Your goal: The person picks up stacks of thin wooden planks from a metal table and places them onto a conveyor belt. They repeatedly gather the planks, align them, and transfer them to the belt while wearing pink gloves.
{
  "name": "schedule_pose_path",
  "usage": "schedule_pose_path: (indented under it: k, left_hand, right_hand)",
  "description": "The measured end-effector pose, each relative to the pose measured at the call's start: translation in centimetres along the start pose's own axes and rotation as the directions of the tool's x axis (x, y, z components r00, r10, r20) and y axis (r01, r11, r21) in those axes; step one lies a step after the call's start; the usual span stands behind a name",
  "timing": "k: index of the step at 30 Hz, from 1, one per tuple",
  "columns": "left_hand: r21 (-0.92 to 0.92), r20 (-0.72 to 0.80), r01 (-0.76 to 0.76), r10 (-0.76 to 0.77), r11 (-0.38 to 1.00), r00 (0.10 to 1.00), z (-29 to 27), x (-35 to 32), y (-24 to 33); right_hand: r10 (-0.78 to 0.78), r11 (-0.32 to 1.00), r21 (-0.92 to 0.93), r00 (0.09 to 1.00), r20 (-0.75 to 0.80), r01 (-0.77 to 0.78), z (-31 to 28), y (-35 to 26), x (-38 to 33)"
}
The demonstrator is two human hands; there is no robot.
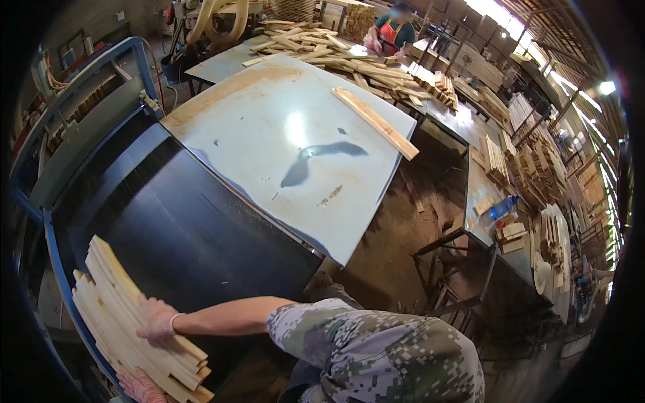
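Note:
A bundle of long, pale wooden strips [121, 309] lies side by side at the lower left, on the dark bed of a blue-framed machine. Their ends are uneven. My right hand [158, 318], in a thin pinkish glove, reaches across from the right and grips the strips along their inner edge; some of its fingertips are hidden. Lower down, my left hand [140, 387], in a similar glove, holds the bundle near its close end and is partly cut off by the picture's edge. The strips sit between and under both hands.
Beyond the black bed [181, 215] stands a pale metal-topped table [248, 134] with a single board [376, 123] near its right edge. A heap of loose strips [336, 60] lies farther back, near a person [391, 32]. At right, a side table [480, 221] carries wood and a blue bottle [504, 207].

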State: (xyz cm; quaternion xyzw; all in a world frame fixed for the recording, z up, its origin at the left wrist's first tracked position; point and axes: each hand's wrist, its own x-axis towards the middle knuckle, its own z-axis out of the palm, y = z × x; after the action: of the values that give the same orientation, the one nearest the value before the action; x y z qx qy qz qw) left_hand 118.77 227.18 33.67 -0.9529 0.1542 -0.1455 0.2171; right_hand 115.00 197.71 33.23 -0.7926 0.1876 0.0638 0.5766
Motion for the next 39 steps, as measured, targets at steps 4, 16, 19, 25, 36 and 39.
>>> schedule_pose_path:
  k: [4,16,19,25,36,39]
  left_hand:
    - [-0.019,-0.006,0.092,-0.092,0.996,0.996,8.1,-4.9,-6.0]
    - [-0.075,0.331,0.325,-0.284,0.943,0.9,-1.5,-5.2,-3.0]
    - [-0.448,0.22,0.288,-0.207,0.847,0.953,-7.9,-8.9,3.5]
    - [-0.979,0.2,0.197,0.045,0.06,0.979,-21.0,-16.8,25.4]
    - [-0.797,-0.057,0.282,0.531,-0.535,0.846,-36.2,-21.6,64.5]
    - [-0.803,-0.074,0.338,0.645,-0.491,0.761,-39.7,-21.4,72.5]
  right_hand:
    - [-0.061,0.995,-0.059,0.969,0.241,0.077,7.1,0.1,0.0]
    - [-0.343,0.936,0.083,0.828,0.444,0.343,-12.9,9.5,-13.4]
    - [-0.388,0.903,-0.214,0.921,-0.038,0.372,-26.5,16.0,-19.0]
    - [-0.136,0.834,-0.366,0.489,-0.862,-0.413,-57.3,35.8,-27.4]
    - [0.353,0.9,0.072,0.622,-0.699,-0.43,-73.0,45.0,-40.3]
    - [0.175,0.907,-0.122,0.626,-0.76,-0.403,-69.5,47.1,-43.4]
